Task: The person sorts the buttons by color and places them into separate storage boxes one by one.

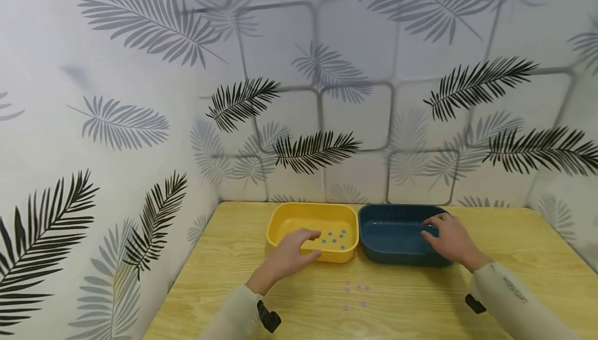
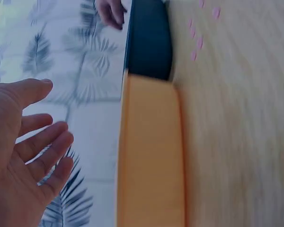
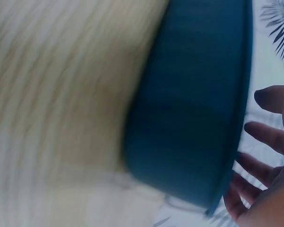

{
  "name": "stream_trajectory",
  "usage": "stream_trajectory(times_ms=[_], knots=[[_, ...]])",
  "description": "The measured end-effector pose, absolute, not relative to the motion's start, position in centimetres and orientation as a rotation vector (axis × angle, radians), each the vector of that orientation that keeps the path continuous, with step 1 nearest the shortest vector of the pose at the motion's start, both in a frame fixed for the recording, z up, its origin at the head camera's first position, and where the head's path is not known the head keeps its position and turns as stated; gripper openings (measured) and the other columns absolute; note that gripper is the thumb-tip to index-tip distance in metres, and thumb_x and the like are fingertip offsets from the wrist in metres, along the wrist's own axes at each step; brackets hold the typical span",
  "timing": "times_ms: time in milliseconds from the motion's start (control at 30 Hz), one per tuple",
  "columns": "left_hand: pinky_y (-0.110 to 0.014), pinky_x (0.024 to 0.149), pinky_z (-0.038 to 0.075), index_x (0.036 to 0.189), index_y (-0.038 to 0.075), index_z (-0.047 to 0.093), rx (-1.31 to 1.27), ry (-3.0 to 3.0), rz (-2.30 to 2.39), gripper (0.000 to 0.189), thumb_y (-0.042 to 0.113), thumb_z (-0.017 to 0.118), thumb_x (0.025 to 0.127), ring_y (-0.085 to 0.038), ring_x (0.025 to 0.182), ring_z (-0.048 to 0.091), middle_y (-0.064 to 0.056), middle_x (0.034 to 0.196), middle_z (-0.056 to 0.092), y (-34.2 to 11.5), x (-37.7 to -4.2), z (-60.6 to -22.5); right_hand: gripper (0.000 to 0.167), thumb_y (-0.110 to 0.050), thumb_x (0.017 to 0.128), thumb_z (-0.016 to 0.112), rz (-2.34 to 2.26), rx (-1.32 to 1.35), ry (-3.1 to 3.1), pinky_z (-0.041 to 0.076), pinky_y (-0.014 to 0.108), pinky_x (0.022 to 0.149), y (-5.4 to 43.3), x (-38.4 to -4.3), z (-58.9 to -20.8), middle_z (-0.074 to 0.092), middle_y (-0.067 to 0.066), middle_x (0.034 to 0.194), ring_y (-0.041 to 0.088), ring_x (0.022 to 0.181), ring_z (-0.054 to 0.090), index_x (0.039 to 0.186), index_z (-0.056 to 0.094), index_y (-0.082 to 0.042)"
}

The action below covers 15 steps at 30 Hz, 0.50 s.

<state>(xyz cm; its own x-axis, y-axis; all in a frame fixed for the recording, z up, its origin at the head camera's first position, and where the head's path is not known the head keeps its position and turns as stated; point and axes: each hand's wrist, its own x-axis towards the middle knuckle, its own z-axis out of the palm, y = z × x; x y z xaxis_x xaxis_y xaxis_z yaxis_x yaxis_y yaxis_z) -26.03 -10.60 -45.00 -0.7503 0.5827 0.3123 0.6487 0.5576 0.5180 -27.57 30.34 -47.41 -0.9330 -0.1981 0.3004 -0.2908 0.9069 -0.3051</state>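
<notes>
My left hand (image 1: 293,253) hovers over the front left part of a yellow bin (image 1: 286,215), thumb and fingers apart with nothing between them. Several small blue-green pieces (image 1: 334,241) lie scattered on that bin's floor. Over the right side of a dark blue bin (image 1: 388,257) is my right hand (image 1: 450,239), its fingers loosely bent and holding nothing. In the left wrist view the left fingers (image 2: 49,146) are spread and bare. On the table in front of the bins lie several small pink pieces (image 1: 358,287).
The two bins stand side by side at the back of a light wooden table (image 1: 205,277). Behind them rises a wall (image 1: 355,174) with a leaf pattern, and another patterned wall (image 1: 154,215) runs along the left.
</notes>
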Motion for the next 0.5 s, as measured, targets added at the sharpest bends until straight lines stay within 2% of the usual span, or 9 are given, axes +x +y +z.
stream_trajectory(times_ms=[100, 233, 367, 500], knots=[[-0.030, 0.088, 0.048, 0.123, 0.007, 0.061, -1.189, -2.676, -1.016, 0.035, 0.020, 0.065, 0.091, -0.017, 0.102, 0.060, -0.004, 0.114, 0.063, -9.1, -25.4, -45.6, 0.050, -0.029, 0.091, 0.062, 0.464, 0.259, -2.843, 0.031, 0.069, 0.082, 31.5, -27.6, -48.3, 0.042, 0.037, 0.124, 0.058, 0.109, 0.038, 0.123, 0.054, 0.008], [-0.026, 0.085, 0.049, 0.120, 0.007, 0.063, -1.266, -2.788, -1.039, 0.032, 0.020, 0.066, 0.091, -0.010, 0.097, 0.061, -0.003, 0.111, 0.065, -7.8, -25.2, -47.0, 0.071, -0.042, 0.093, 0.055, 0.495, 0.157, -2.897, 0.024, 0.074, 0.083, 32.6, -27.7, -49.3, 0.026, 0.042, 0.134, 0.064, 0.114, 0.026, 0.135, 0.037, 0.013], [-0.019, 0.079, 0.048, 0.119, 0.007, 0.064, -1.313, -2.934, -0.944, 0.033, 0.023, 0.067, 0.090, -0.002, 0.093, 0.060, 0.001, 0.112, 0.065, -7.1, -25.4, -48.7, 0.084, -0.049, 0.096, 0.048, 0.603, 0.172, -2.921, 0.021, 0.072, 0.091, 33.2, -28.1, -50.0, 0.017, 0.045, 0.137, 0.064, 0.118, 0.021, 0.139, 0.022, 0.019], [-0.014, 0.074, 0.047, 0.113, 0.011, 0.068, -1.368, -2.968, -0.875, 0.027, 0.021, 0.068, 0.089, -0.001, 0.087, 0.060, 0.004, 0.106, 0.065, -6.4, -25.6, -50.1, 0.090, -0.048, 0.097, 0.046, 0.716, 0.210, -2.930, 0.017, 0.070, 0.096, 33.6, -28.1, -50.3, 0.008, 0.047, 0.140, 0.063, 0.123, 0.014, 0.139, 0.011, 0.023]])
